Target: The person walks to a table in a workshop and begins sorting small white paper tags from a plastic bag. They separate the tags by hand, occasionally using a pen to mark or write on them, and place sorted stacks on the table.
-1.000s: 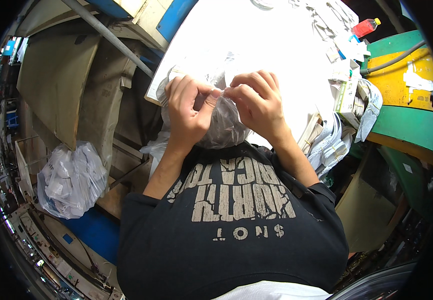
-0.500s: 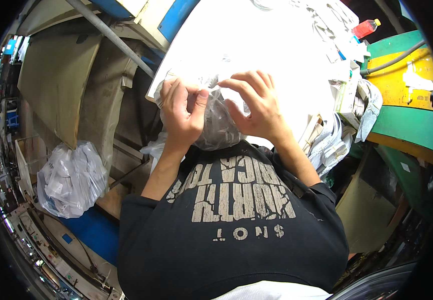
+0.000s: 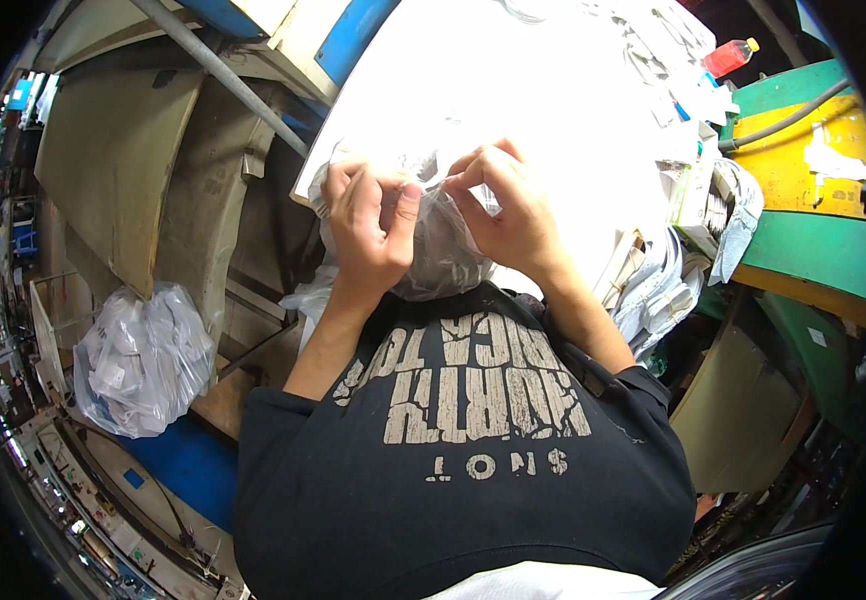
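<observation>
A clear plastic bag hangs at the near edge of the bright white table, close against my shirt. My left hand pinches its upper edge on the left, thumb pressed to the curled fingers. On the other side my right hand holds the bag's edge between thumb and fingertips. The bag's top is bunched between the two hands. What is inside cannot be made out through the crumpled plastic and glare.
A filled plastic bag hangs at the left. Stacked white curved pieces lie on the right, beside a small box. A red bottle with a yellow cap stands far right. A metal pipe slants past the table's left side.
My right hand's spread fingers have closed into a pinch on the bag's edge. The left hand has barely moved and keeps its grip.
</observation>
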